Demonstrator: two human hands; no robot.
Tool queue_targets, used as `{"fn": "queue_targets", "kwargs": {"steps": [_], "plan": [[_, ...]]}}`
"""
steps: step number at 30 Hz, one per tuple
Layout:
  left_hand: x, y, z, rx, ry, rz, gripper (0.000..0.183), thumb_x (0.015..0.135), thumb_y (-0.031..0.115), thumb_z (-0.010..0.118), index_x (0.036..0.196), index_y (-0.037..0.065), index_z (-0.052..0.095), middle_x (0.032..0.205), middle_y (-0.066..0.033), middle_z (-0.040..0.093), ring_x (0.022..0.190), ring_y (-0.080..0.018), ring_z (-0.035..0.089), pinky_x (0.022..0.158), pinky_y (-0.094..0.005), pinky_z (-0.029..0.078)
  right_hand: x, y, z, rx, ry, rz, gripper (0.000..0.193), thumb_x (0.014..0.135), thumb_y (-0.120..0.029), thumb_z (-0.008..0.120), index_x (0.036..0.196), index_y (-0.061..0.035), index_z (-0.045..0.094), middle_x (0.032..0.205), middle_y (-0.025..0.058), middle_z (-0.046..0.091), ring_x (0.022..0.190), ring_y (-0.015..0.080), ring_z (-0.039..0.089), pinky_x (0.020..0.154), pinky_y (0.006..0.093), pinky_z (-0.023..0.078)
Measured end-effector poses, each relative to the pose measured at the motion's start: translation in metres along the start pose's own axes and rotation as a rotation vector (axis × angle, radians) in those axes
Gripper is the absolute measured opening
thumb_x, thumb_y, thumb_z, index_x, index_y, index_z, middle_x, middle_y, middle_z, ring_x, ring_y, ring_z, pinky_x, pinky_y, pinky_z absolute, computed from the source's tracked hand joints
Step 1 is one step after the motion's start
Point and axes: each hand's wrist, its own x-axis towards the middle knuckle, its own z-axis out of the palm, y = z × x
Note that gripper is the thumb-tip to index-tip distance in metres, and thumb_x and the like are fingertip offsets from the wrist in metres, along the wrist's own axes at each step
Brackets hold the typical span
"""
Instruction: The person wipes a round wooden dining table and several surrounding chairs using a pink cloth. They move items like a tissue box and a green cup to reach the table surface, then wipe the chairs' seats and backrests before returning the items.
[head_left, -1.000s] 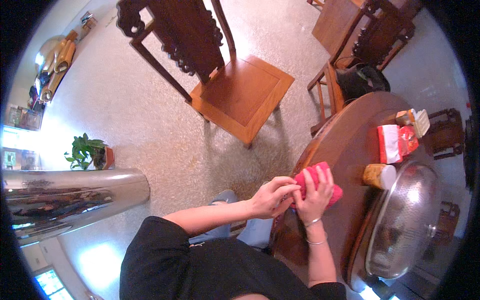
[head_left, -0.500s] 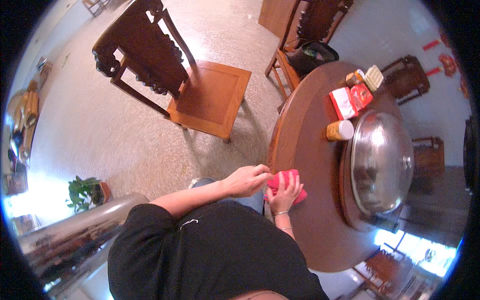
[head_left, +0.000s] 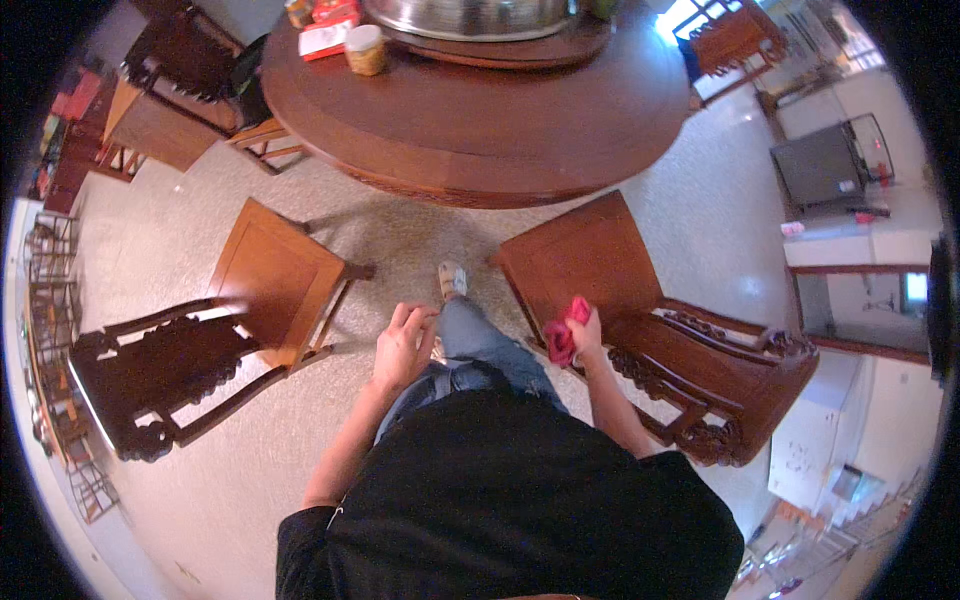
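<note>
A crumpled pinkish-red cloth (head_left: 562, 342) is bunched in my right hand (head_left: 584, 328), which grips it above the edge of the right wooden chair (head_left: 590, 262). My left hand (head_left: 402, 345) hangs in front of my left hip, empty, its fingers loosely bent and apart. Nearest to that hand is the left wooden chair (head_left: 275, 275), with a carved dark back and a lighter brown seat. Ahead stands the round brown wooden table (head_left: 480, 130), out of reach of both hands.
A metal dome cover (head_left: 470, 18) sits on the table's raised turntable (head_left: 500, 52). To its left are a white-lidded jar (head_left: 365, 52) and a red and white packet (head_left: 328, 38). Another chair (head_left: 190, 75) with a dark bag stands at the far left.
I have turned to the right and stepped back from the table. My right hand has lifted the cloth off the tabletop; my left hand has moved apart from it.
</note>
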Motion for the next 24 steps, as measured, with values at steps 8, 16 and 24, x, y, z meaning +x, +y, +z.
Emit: {"fn": "queue_targets", "kwargs": {"steps": [8,16,24], "plan": [[0.012,0.028,0.068,0.047,-0.227,0.099,0.019,0.085,0.008,0.058,0.103,0.009,0.061,0.101,-0.0126,0.06,0.083,-0.0342,0.064,0.071,-0.0434,0.053,-0.052,0.083,-0.039,0.781,0.162,0.348,0.029,0.08,-0.007,0.069,0.108,-0.0064,0.06,0.099,0.0049,0.063,0.089,0.0171,0.061,0.08,0.0311,0.051],[0.063,0.072,0.151,0.047,-0.579,0.26,0.018,0.085,0.009,0.06,0.103,0.01,0.062,0.098,-0.0132,0.062,0.08,-0.0319,0.066,0.068,-0.0426,0.054,-0.047,0.085,-0.057,0.2,0.004,0.225,0.043,0.084,-0.028,0.071,0.116,-0.0032,0.056,0.103,0.0079,0.064,0.097,0.0182,0.061,0.086,0.0336,0.049],[0.116,0.12,0.165,-0.018,-0.604,0.549,0.02,0.084,0.01,0.062,0.104,0.007,0.062,0.098,-0.0157,0.061,0.087,-0.0373,0.062,0.073,-0.0431,0.052,-0.105,0.079,-0.07,0.055,-0.105,0.185,0.052,0.081,-0.04,0.069,0.118,-0.0057,0.057,0.108,0.0174,0.064,0.102,0.0321,0.061,0.09,0.0389,0.047]]}}
